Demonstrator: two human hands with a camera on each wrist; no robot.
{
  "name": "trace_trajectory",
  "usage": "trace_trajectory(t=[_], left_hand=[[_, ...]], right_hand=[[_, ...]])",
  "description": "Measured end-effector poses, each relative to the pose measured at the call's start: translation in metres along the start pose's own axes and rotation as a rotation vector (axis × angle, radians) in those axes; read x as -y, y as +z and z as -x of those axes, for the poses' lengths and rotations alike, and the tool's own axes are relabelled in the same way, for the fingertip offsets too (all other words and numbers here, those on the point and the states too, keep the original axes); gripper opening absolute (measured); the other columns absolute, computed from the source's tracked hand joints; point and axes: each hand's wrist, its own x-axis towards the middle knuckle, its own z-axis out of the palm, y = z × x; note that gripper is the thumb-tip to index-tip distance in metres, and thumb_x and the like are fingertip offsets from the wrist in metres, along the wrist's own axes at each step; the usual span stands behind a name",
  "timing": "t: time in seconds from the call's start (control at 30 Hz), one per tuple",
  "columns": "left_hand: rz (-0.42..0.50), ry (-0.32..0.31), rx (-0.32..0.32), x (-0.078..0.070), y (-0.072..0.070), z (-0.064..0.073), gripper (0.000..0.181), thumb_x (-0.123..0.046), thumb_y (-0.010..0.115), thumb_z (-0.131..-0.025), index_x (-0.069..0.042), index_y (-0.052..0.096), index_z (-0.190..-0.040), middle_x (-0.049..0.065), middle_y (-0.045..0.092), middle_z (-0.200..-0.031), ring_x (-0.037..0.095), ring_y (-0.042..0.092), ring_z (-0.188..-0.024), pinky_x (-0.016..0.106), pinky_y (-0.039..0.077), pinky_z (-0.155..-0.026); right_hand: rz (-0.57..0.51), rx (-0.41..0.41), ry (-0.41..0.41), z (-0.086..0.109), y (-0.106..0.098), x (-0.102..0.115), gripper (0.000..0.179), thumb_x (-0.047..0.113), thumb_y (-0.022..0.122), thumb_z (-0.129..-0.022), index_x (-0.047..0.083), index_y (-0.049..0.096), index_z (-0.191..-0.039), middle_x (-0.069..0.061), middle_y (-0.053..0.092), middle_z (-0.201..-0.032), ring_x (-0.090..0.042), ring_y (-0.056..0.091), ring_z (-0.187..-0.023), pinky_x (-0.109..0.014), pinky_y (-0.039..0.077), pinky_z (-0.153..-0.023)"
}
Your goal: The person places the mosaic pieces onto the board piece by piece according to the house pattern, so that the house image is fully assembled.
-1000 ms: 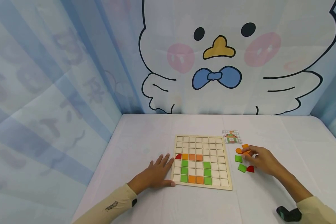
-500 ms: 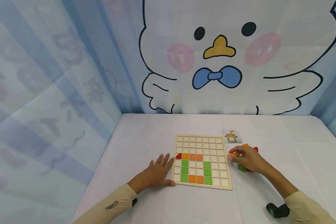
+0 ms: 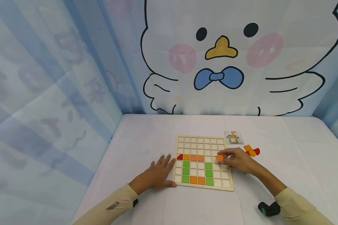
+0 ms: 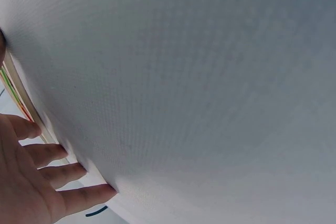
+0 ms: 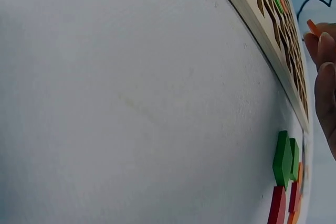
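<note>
A wooden grid board lies flat, with red, orange and green tiles set in some of its cells. My left hand rests on the table with fingers spread, fingertips right at the board's left edge. The left wrist view shows those fingers extended along the edge. Over the right part of the board, level with the orange row, my right hand pinches an orange square tile between thumb and fingers. In the right wrist view this tile sticks out past the fingertips.
Right of the board lie loose orange tiles and a red tile. Green tiles show in the right wrist view, mostly hidden by my hand from above. A small pattern card touches the board's upper right corner. A curtain hangs behind.
My right hand has taken an orange square tile from the loose pieces and carried it left over the board. My left hand has stayed in place.
</note>
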Motion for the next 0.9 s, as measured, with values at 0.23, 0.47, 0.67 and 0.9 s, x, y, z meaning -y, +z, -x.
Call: trace_trajectory(t=[0.23, 0.47, 0.67, 0.9], left_hand=[[-0.005, 0.007, -0.001, 0.001, 0.000, 0.000, 0.102, -0.076, 0.054, -0.080, -0.020, 0.019, -0.158, 0.009, 0.014, -0.165, 0.037, 0.019, -0.150, 0.063, 0.033, -0.109], [-0.003, 0.001, 0.000, 0.000, 0.001, -0.001, 0.102, -0.076, 0.055, -0.080, -0.020, 0.020, -0.158, 0.009, 0.015, -0.165, 0.037, 0.019, -0.150, 0.063, 0.033, -0.109], [-0.005, -0.005, 0.002, 0.000, 0.001, -0.002, 0.102, -0.076, 0.055, -0.080, -0.020, 0.019, -0.158, 0.009, 0.014, -0.165, 0.036, 0.018, -0.150, 0.063, 0.033, -0.109], [-0.007, -0.005, -0.002, 0.001, 0.003, -0.002, 0.102, -0.076, 0.056, -0.079, -0.020, 0.020, -0.157, 0.009, 0.015, -0.165, 0.036, 0.018, -0.150, 0.063, 0.033, -0.109]], right_hand=[[-0.015, 0.019, 0.000, -0.011, 0.013, 0.001, 0.035, 0.016, 0.073, -0.087, 0.001, 0.066, -0.117, -0.009, 0.059, -0.092, -0.015, 0.058, -0.063, -0.022, 0.048, -0.054], [0.064, -0.023, -0.003, -0.020, 0.024, 0.005, 0.029, 0.017, 0.075, -0.085, 0.006, 0.068, -0.111, -0.004, 0.061, -0.087, -0.014, 0.056, -0.067, -0.022, 0.047, -0.055], [0.079, -0.030, -0.030, -0.024, 0.029, 0.009, 0.028, 0.017, 0.074, -0.086, 0.005, 0.067, -0.110, -0.004, 0.063, -0.085, -0.014, 0.056, -0.067, -0.022, 0.048, -0.057], [0.141, -0.060, -0.021, -0.027, 0.033, 0.012, 0.025, 0.015, 0.074, -0.086, 0.006, 0.067, -0.108, -0.001, 0.060, -0.082, -0.013, 0.054, -0.059, -0.023, 0.048, -0.054]])
